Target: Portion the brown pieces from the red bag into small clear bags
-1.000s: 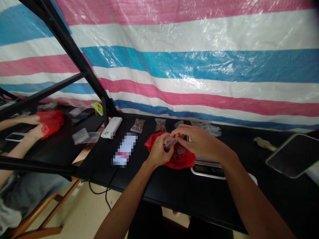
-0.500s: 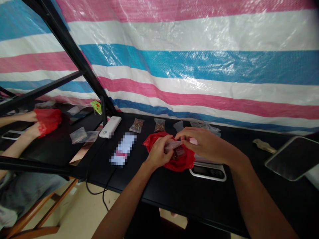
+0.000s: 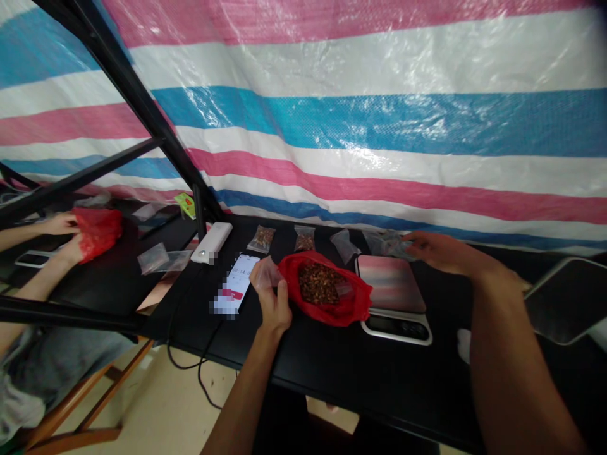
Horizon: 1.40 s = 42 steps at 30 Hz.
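Note:
My left hand point(image 3: 272, 306) is closed around a small clear plastic bag point(image 3: 268, 273), just left of an open red plastic bag point(image 3: 303, 309). Brown dried bits point(image 3: 318, 283) fill the red bag, and a small clear piece of plastic lies among them. Reaching to the back of the table, my right hand point(image 3: 439, 251) has its fingertips closed on the edge of some clear plastic bags point(image 3: 386, 242). Their far side is crumpled, and part of the grip is hidden. A kitchen scale point(image 3: 391, 284) with a shiny plate stands right of the red bag.
Two filled bags point(image 3: 262, 239) and another clear bag point(image 3: 345, 246) lie along the back. A phone point(image 3: 239, 278), a white power bank point(image 3: 212, 242) and a dark tablet-like panel point(image 3: 569, 300) flank the work. A co-worker's hands point(image 3: 69, 237) hold another red bag point(image 3: 98, 234) beyond the black frame point(image 3: 137, 95).
Both hands have left the red bag's mouth. My left hand moved left with a clear bag; my right hand moved back and right to the clear bags. The scale plate is now uncovered.

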Each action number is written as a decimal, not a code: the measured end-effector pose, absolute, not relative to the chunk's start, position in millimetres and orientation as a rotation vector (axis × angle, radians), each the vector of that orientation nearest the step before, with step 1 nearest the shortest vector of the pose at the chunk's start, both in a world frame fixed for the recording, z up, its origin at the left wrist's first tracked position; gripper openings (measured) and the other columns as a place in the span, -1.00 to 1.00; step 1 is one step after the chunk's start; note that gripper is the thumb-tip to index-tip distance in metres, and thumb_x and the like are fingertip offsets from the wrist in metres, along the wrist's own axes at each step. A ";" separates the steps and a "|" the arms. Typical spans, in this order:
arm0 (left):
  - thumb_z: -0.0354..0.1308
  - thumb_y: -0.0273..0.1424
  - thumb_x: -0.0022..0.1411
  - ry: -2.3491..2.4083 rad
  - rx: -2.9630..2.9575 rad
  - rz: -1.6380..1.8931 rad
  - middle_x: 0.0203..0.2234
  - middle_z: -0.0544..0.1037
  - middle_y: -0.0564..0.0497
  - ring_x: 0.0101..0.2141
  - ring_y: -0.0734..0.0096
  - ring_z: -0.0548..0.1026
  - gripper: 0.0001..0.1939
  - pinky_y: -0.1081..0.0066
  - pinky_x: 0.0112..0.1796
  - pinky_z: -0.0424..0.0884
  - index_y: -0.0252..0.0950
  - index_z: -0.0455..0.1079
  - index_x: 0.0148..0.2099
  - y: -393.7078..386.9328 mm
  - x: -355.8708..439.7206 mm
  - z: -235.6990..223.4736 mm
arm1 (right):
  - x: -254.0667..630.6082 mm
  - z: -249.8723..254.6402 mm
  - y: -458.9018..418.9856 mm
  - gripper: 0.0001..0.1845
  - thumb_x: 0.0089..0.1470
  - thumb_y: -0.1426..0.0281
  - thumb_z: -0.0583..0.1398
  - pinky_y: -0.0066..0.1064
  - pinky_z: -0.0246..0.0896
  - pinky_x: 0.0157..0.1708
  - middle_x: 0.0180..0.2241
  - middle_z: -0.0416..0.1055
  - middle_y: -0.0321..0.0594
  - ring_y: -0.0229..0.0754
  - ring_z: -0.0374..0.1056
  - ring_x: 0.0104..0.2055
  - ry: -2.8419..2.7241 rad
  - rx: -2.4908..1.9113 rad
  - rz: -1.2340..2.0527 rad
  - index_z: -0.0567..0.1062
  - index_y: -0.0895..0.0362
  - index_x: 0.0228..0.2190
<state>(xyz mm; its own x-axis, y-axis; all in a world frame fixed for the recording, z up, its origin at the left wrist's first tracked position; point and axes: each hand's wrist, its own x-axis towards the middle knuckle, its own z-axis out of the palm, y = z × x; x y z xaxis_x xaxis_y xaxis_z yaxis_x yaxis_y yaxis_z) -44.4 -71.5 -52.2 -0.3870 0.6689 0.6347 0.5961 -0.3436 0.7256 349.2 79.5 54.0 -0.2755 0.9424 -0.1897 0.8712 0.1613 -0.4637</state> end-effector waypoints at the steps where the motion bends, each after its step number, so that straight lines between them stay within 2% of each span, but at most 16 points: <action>1: -0.04 -0.11 0.45 1.761 1.685 1.890 0.25 0.25 -0.30 0.28 -0.05 0.23 -0.42 -0.11 0.28 0.15 -0.29 0.13 0.37 -69.8 -45.9 -53.2 | 351.6 50.2 82.8 -0.57 0.11 0.15 0.20 -0.12 0.41 -0.26 -0.28 0.63 0.02 0.14 0.55 -0.29 -2.279 -1.798 0.749 0.59 0.12 -0.08; 6: -0.09 -0.20 0.51 1.854 1.647 1.865 0.19 0.28 -0.25 0.20 0.09 0.31 -0.44 0.02 0.24 0.25 -0.26 0.02 0.44 -61.5 -39.6 -25.6 | 344.2 58.0 78.1 -0.55 0.10 0.10 0.22 -0.13 0.42 -0.24 -0.25 0.63 -0.03 0.12 0.55 -0.25 -2.292 -1.683 0.815 0.59 0.10 -0.07; 10: 0.03 -0.28 0.47 1.837 2.124 1.371 0.08 0.43 -0.20 0.11 0.03 0.35 -0.50 -0.01 0.18 0.29 -0.21 0.20 0.38 -37.6 -9.2 16.5 | 320.2 76.5 62.8 -0.49 0.18 0.02 0.21 -0.17 0.44 -0.18 -0.16 0.62 -0.09 0.05 0.54 -0.16 -2.220 -1.419 0.913 0.53 0.06 0.04; 13: 0.08 -0.29 0.45 1.762 2.260 1.186 0.01 0.50 -0.20 0.05 0.02 0.38 -0.50 0.05 0.12 0.34 -0.26 0.22 0.36 -5.8 27.6 32.9 | 306.7 85.5 53.8 -0.49 0.22 0.04 0.21 -0.17 0.44 -0.17 -0.13 0.61 -0.08 0.02 0.54 -0.16 -2.222 -1.387 0.934 0.51 0.08 0.07; 15: 0.14 -0.24 0.41 1.771 2.273 1.137 -0.02 0.50 -0.22 0.04 0.01 0.39 -0.53 0.07 0.09 0.35 -0.26 0.31 0.29 13.4 50.2 33.6 | 304.3 90.1 49.6 -0.51 0.23 0.05 0.20 -0.15 0.45 -0.16 -0.12 0.60 -0.08 0.02 0.54 -0.17 -2.245 -1.387 0.945 0.51 0.06 0.07; 17: 0.24 -0.10 0.32 1.707 2.295 1.072 -0.07 0.52 -0.22 0.03 -0.04 0.40 -0.45 0.07 0.05 0.36 -0.27 0.36 0.24 26.1 62.8 30.0 | 306.9 95.3 46.2 -0.52 0.25 0.06 0.17 -0.13 0.44 -0.14 -0.12 0.61 -0.07 0.04 0.53 -0.16 -2.251 -1.408 0.957 0.50 0.05 0.07; 20: 0.21 0.01 0.30 1.678 2.250 0.999 -0.05 0.55 -0.24 0.02 -0.08 0.44 -0.39 0.04 0.04 0.37 -0.24 0.36 0.23 34.7 54.5 25.1 | 315.8 103.2 42.0 -0.51 0.28 0.08 0.13 -0.15 0.41 -0.10 -0.07 0.60 -0.02 0.05 0.53 -0.12 -2.200 -1.479 0.985 0.49 0.08 0.09; 23: 0.11 -0.06 0.39 2.157 1.948 0.887 -0.05 0.54 -0.38 0.02 -0.18 0.47 -0.48 -0.01 0.01 0.39 -0.38 0.41 0.16 40.3 23.6 22.3 | 324.8 107.2 39.5 -0.51 0.28 0.10 0.13 -0.17 0.39 -0.11 -0.05 0.60 0.03 0.06 0.53 -0.09 -2.124 -1.594 0.927 0.49 0.09 0.11; 24: 0.14 -0.08 0.37 2.305 1.866 0.770 -0.03 0.52 -0.43 0.03 -0.23 0.47 -0.46 -0.04 0.00 0.39 -0.42 0.39 0.17 42.6 13.0 21.3 | 326.5 107.4 39.2 -0.51 0.27 0.10 0.13 -0.16 0.39 -0.12 -0.06 0.60 0.04 0.07 0.53 -0.09 -2.117 -1.630 0.887 0.49 0.09 0.11; 26: 0.24 -0.11 0.30 2.360 1.831 0.532 0.00 0.51 -0.46 0.06 -0.25 0.48 -0.43 -0.02 0.00 0.41 -0.45 0.38 0.15 47.5 -3.4 18.9 | 326.5 106.8 38.7 -0.51 0.28 0.10 0.13 -0.15 0.39 -0.15 -0.07 0.61 0.03 0.07 0.53 -0.12 -2.146 -1.635 0.830 0.50 0.08 0.11; 28: 0.26 -0.20 0.29 2.289 1.859 0.453 -0.03 0.55 -0.40 0.04 -0.15 0.51 -0.54 0.05 0.00 0.43 -0.41 0.41 0.10 51.0 -11.2 18.2 | 321.2 106.4 38.3 -0.53 0.29 0.09 0.13 -0.16 0.40 -0.14 -0.05 0.60 -0.03 0.05 0.53 -0.12 -2.200 -1.538 0.821 0.50 0.04 0.10; 30: 0.23 -0.34 0.31 2.182 1.931 0.578 -0.06 0.58 -0.31 0.00 -0.04 0.54 -0.67 0.10 0.01 0.44 -0.36 0.43 0.07 51.6 -12.0 21.4 | 311.0 107.0 37.8 -0.57 0.29 0.10 0.14 -0.17 0.42 -0.12 -0.05 0.60 -0.11 0.03 0.53 -0.10 -2.237 -1.412 0.804 0.53 0.01 0.07; 32: 0.20 -0.44 0.30 1.985 2.066 0.836 -0.04 0.59 -0.23 -0.02 0.04 0.55 -0.69 0.10 0.03 0.44 -0.31 0.43 0.08 48.2 -9.1 28.7 | 297.7 107.9 37.4 -0.61 0.29 0.13 0.15 -0.18 0.42 -0.10 -0.04 0.60 -0.15 0.02 0.53 -0.08 -2.256 -1.332 0.740 0.55 0.00 0.05; 35: 0.21 -0.45 0.31 1.452 2.292 1.154 0.03 0.58 -0.12 0.05 0.18 0.53 -0.64 0.17 0.11 0.42 -0.23 0.40 0.15 36.9 -3.6 41.4 | 276.0 107.7 37.2 -0.60 0.27 0.15 0.19 -0.18 0.41 -0.07 -0.01 0.57 -0.16 0.01 0.52 -0.06 -2.230 -1.247 0.565 0.53 -0.02 0.08; 38: 0.16 -0.43 0.37 1.179 2.338 1.245 0.05 0.58 -0.09 0.09 0.25 0.52 -0.67 0.21 0.15 0.42 -0.21 0.40 0.16 25.9 0.8 45.1 | 255.9 106.0 36.4 -0.58 0.26 0.12 0.21 -0.21 0.39 -0.08 0.01 0.56 -0.17 0.00 0.51 -0.07 -2.233 -1.200 0.548 0.50 -0.02 0.09; 42: 0.13 -0.43 0.39 1.154 2.328 1.308 0.04 0.60 -0.10 0.09 0.23 0.53 -0.70 0.15 0.15 0.45 -0.20 0.43 0.14 21.8 3.8 32.4 | 236.7 103.9 35.7 -0.72 0.31 0.15 0.14 -0.27 0.31 -0.20 -0.20 0.60 -0.24 -0.07 0.48 -0.22 -2.312 -1.216 0.612 0.58 0.01 -0.17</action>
